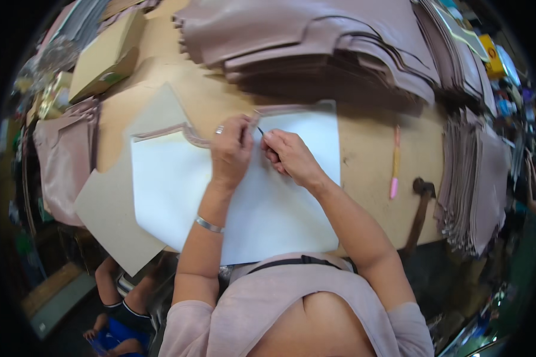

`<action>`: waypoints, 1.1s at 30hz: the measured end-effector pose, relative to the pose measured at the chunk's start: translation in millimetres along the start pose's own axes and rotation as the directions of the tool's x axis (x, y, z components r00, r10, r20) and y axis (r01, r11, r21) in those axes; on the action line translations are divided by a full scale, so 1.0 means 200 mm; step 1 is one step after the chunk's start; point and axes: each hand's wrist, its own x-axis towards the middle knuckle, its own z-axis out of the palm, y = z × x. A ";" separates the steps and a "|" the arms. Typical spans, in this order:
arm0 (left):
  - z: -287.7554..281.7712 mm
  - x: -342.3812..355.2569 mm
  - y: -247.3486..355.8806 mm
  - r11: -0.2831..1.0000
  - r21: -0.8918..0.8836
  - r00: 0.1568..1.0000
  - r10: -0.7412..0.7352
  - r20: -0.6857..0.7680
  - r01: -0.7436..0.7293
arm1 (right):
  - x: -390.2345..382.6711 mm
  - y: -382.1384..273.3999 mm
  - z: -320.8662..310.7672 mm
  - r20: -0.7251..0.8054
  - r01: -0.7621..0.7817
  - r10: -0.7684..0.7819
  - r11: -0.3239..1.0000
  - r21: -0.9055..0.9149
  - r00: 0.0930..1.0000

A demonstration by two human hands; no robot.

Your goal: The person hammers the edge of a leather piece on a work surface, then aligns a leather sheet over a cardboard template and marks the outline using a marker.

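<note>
A large panel (280, 220), white on its upper face with a mauve folded strip along its far edge, lies on the table in front of me. My left hand (231, 149) is closed in a pinch on the panel's far edge, where the strip dips in a curve. Close beside it, my right hand (292, 156) is curled round a thin dark pointed tool (261, 130), its tip directed at the pinched edge. The tool's handle is hidden in my fingers, so its exact kind does not show.
Thick stacks of mauve leather pieces (256, 30) lie at the back, with more leather pieces (473, 178) at the right and left. A pen (395, 163) and a hammer (421, 208) rest on the right. Grey board (110, 211) sticks out under the panel; a cardboard box (107, 56) stands far left.
</note>
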 end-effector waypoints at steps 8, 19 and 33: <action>0.01 -0.04 -0.01 0.950 0.021 0.946 -0.312 0.085 0.312 | -0.42 -0.02 -0.62 -0.582 -0.008 -0.445 0.790 -0.613 0.680; 0.04 0.00 -0.04 0.976 -0.003 0.971 -0.215 0.104 0.217 | -0.61 0.11 -1.06 -0.305 -0.295 -0.739 0.150 -0.944 0.600; 0.15 0.04 0.16 0.945 -0.263 0.812 -0.004 0.583 0.194 | -0.54 0.15 -0.70 0.101 0.137 -0.821 -0.029 -0.990 0.561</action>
